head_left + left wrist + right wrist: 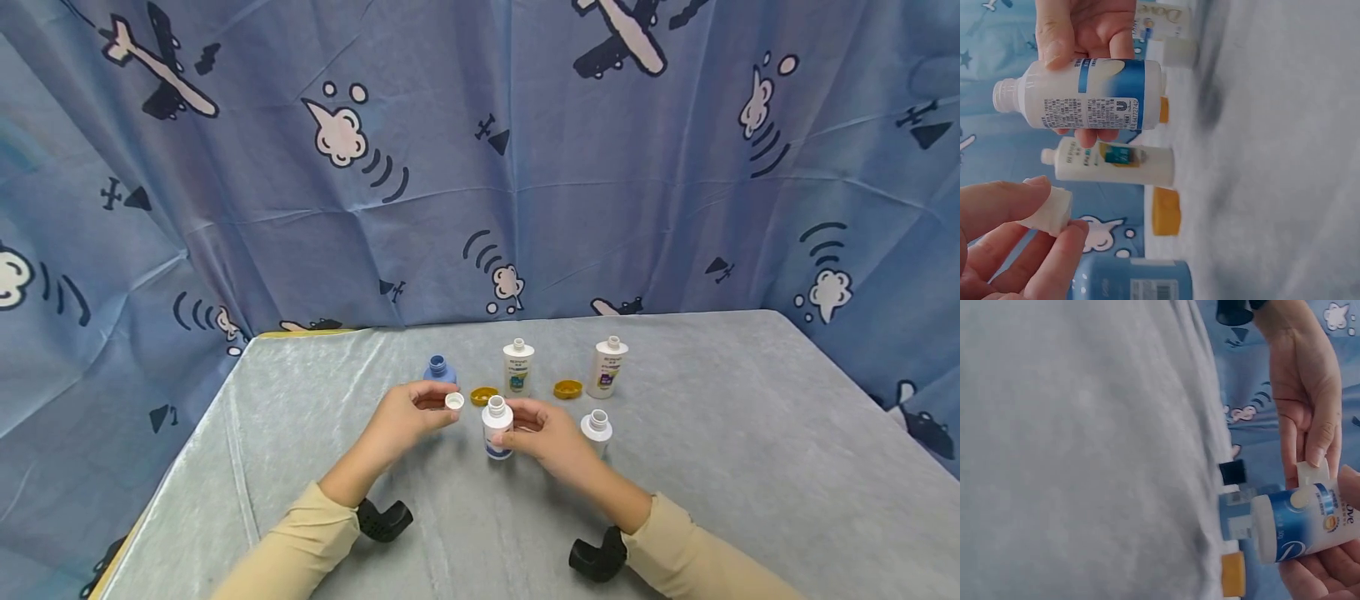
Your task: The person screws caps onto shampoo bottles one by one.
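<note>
My left hand (401,421) pinches a small white bottle cap (454,401) between thumb and fingers, its hollow side facing up in the head view. Just to the right, my right hand (553,437) grips a white Dove bottle (495,423) around its body. This bottle is upright and uncapped, with a bare threaded neck; the left wrist view shows its blue-and-white label (1132,94). Cap and bottle neck are apart. Behind my left hand is an uncapped blue bottle (441,373), partly hidden by the fingers. Another uncapped white bottle (597,427) stands beside my right hand.
Two uncapped white bottles, one with a teal label (517,371) and one with a purple label (607,368), stand farther back. Two amber caps (483,396) lie near them. A dark cap (1233,472) shows beside the blue bottle. A patterned curtain (450,167) hangs behind the grey-covered table (735,433).
</note>
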The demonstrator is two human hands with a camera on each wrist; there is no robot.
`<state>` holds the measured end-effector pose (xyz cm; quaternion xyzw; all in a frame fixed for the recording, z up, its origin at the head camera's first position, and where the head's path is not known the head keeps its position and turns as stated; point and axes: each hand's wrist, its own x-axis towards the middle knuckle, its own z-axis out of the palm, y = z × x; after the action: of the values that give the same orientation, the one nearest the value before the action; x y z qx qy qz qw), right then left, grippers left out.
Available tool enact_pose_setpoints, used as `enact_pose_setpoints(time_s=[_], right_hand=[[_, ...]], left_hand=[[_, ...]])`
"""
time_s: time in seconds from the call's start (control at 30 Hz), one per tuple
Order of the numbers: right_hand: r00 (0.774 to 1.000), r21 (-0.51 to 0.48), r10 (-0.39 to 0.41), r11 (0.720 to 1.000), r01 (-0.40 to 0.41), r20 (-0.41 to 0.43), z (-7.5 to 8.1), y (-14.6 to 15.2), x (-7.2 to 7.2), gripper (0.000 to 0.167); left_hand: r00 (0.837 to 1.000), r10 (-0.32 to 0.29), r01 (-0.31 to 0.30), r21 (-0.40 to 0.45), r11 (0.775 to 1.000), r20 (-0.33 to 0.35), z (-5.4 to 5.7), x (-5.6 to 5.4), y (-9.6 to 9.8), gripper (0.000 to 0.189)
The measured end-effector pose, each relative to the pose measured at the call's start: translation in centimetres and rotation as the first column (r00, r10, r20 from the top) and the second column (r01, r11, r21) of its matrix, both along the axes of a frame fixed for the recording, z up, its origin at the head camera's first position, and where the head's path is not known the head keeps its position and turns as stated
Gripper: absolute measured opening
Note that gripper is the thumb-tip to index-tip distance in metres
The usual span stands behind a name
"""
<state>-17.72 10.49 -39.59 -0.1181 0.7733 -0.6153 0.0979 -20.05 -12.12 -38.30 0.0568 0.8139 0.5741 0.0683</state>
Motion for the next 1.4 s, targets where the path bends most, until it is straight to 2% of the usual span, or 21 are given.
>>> enact_pose_setpoints(time_s=[0.13,0.27,0.43,0.53,0.73,1.0,1.4], right_hand=[[1.0,0.047,-0.019,0.999,0.02,-0.02,0.8,0.4,0.0,0.047],[0.999,0.064,-0.03,0.997,0.032,-0.028,1.4,0.6,-0.1,0.047],[0.996,0.063,-0.038,0.997,0.043,-0.081,2.3,0.8,-0.2,0.047],[0.993,0.062,-0.045,0.997,0.053,-0.113,2.9,0.7,-0.3,0.047],[0.992,0.062,-0.053,0.996,0.06,-0.117,3.3,0.7,-0.2,0.047],[0.988,0.062,-0.045,0.997,0.055,-0.149,3.2,0.9,-0.2,0.049],[0.986,0.116,-0.005,0.993,0.025,-0.167,3.3,1.8,-0.5,0.051]], left_hand=[[1.0,-0.007,0.008,0.026,1.0,-0.022,0.5,-0.1,0.5,0.035],[1.0,0.01,-0.009,0.069,0.998,-0.013,0.8,-0.3,1.0,0.035],[1.0,-0.001,0.003,0.109,0.994,-0.013,1.5,-0.6,1.4,0.031],[0.999,-0.01,0.014,0.125,0.992,-0.035,2.0,-0.6,1.5,0.032],[0.999,0.005,0.005,0.184,0.983,-0.051,2.7,-0.6,1.5,0.036],[0.997,-0.031,0.044,0.218,0.975,-0.064,2.6,-0.4,1.4,0.039],[0.998,-0.035,0.046,0.265,0.963,-0.048,2.7,-0.5,1.7,0.031]])
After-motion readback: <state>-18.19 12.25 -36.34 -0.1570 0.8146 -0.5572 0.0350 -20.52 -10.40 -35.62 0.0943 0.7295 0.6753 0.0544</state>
